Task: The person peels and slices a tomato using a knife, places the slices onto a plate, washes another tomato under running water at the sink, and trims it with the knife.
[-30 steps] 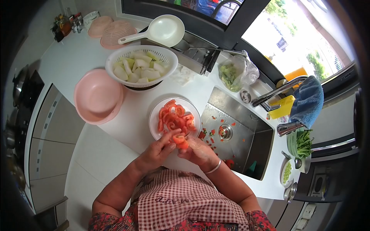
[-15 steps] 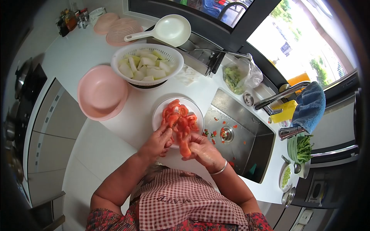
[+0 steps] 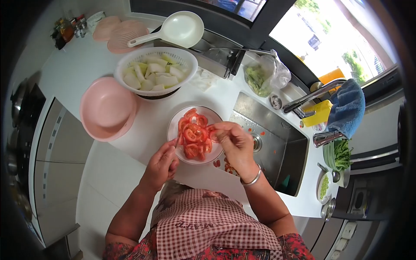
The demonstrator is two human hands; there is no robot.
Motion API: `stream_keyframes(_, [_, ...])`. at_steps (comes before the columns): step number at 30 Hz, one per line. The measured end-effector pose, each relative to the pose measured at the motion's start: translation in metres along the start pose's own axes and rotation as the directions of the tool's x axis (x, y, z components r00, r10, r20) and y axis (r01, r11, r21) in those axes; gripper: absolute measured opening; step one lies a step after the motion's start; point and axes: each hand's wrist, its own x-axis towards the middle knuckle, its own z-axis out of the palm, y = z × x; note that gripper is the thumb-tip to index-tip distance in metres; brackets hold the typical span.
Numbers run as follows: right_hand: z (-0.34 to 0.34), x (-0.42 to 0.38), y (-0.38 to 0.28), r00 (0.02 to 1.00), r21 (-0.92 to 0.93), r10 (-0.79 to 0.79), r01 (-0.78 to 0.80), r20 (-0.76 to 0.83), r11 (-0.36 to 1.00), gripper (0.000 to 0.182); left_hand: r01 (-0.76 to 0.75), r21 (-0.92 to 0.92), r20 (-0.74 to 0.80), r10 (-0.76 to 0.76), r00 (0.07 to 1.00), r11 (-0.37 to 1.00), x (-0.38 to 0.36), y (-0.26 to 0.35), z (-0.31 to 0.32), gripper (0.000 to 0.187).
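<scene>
A white plate (image 3: 171,124) near the counter's front edge carries a heap of red tomato slices (image 3: 195,133). My right hand (image 3: 237,147), with a silver bangle on its wrist, is over the plate's right side, its fingertips pinched on a tomato slice (image 3: 213,132) at the edge of the heap. At the plate's lower left, my left hand (image 3: 161,165) is closed, thumb against curled fingers. A thin reddish sliver shows at its fingertips by the rim, too small to name.
Left of the plate stands a pink basin (image 3: 108,108); behind it, a white colander (image 3: 190,71) holds pale melon chunks (image 3: 158,73). The steel sink (image 3: 277,149), with red scraps, lies right. A white ladle (image 3: 182,30) and bagged greens (image 3: 258,80) are farther back.
My right hand has moved up from the front of the plate to its right side. My left hand has drawn down and left, off the heap. The slices now lie more gathered, and the camera view has shifted.
</scene>
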Motion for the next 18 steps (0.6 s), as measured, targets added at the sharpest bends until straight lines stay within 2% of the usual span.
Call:
stream_keyframes(1, [-0.001, 0.0, -0.001, 0.994, 0.119, -0.029, 0.042, -0.104, 0.992, 0.024, -0.111, 0.058, 0.015, 0.11, 0.994, 0.992, 0.001, -0.002, -0.001, 0.048])
stream_keyframes(2, [-0.001, 0.001, -0.002, 0.992, 0.114, -0.023, 0.037, -0.121, 0.993, 0.024, -0.218, 0.111, 0.039, 0.215, 0.976, 0.97, 0.002, -0.004, -0.001, 0.047])
stream_keyframes(3, [0.003, 0.005, -0.008, 0.988, -0.226, -0.149, 0.154, 0.039, 0.962, 0.026, -0.209, 0.115, 0.057, 0.203, 0.977, 0.971, 0.01, -0.009, 0.001, 0.047])
stream_keyframes(4, [0.006, 0.006, -0.01, 0.951, -0.515, -0.205, 0.297, 0.23, 0.804, 0.027, -0.29, 0.218, 0.06, 0.284, 0.957, 0.932, 0.023, -0.016, 0.003, 0.047])
stream_keyframes(5, [0.006, 0.0, 0.001, 0.946, -0.76, -0.036, 0.28, 0.322, 0.586, 0.03, -0.371, 0.319, 0.075, 0.368, 0.927, 0.872, 0.032, -0.021, 0.004, 0.047])
stream_keyframes(6, [0.007, -0.003, -0.004, 0.954, -0.77, -0.037, 0.263, 0.298, 0.581, 0.03, -0.376, 0.321, 0.1, 0.364, 0.926, 0.869, 0.032, -0.014, 0.008, 0.047])
stream_keyframes(8, [0.001, -0.01, -0.021, 0.969, -0.619, -0.192, 0.245, 0.152, 0.746, 0.029, -0.084, 0.074, -0.066, 0.089, 0.994, 0.994, 0.024, -0.003, 0.022, 0.047])
stream_keyframes(9, [-0.011, -0.01, -0.025, 0.955, -0.614, -0.251, 0.294, 0.158, 0.733, 0.03, -0.163, 0.07, -0.001, 0.164, 0.987, 0.984, 0.024, -0.004, 0.019, 0.048])
stream_keyframes(10, [-0.025, -0.014, -0.025, 0.963, -0.63, -0.234, 0.264, 0.132, 0.73, 0.03, -0.131, 0.064, -0.047, 0.134, 0.99, 0.989, 0.025, -0.008, 0.017, 0.047])
stream_keyframes(11, [-0.041, -0.017, -0.022, 0.991, -0.448, -0.111, 0.134, 0.076, 0.884, 0.029, -0.124, 0.054, -0.03, 0.125, 0.992, 0.991, 0.023, -0.01, 0.017, 0.046])
stream_keyframes(12, [-0.06, -0.02, -0.017, 0.999, -0.23, 0.011, 0.0, 0.045, 0.973, 0.028, -0.121, 0.047, -0.013, 0.122, 0.992, 0.992, 0.019, -0.008, 0.02, 0.046])
stream_keyframes(13, [-0.086, -0.025, 0.004, 0.997, -0.173, 0.072, -0.069, 0.013, 0.983, 0.021, -0.124, 0.051, -0.018, 0.125, 0.992, 0.991, 0.014, -0.011, 0.023, 0.046])
stream_keyframes(15, [-0.136, -0.036, 0.027, 0.903, 0.129, 0.406, -0.39, -0.14, 0.912, 0.019, -0.123, 0.062, -0.005, 0.123, 0.992, 0.991, 0.003, -0.024, 0.03, 0.047])
stream_keyframes(17, [-0.193, -0.057, 0.069, 0.798, 0.115, 0.536, -0.526, -0.276, 0.843, 0.022, -0.189, 0.238, -0.013, 0.198, 0.98, 0.953, -0.008, -0.039, 0.038, 0.044])
stream_keyframes(18, [-0.228, -0.072, 0.108, 0.761, -0.121, 0.554, -0.619, -0.337, 0.776, 0.029, -0.184, 0.247, 0.006, 0.188, 0.982, 0.951, -0.012, -0.046, 0.044, 0.044])
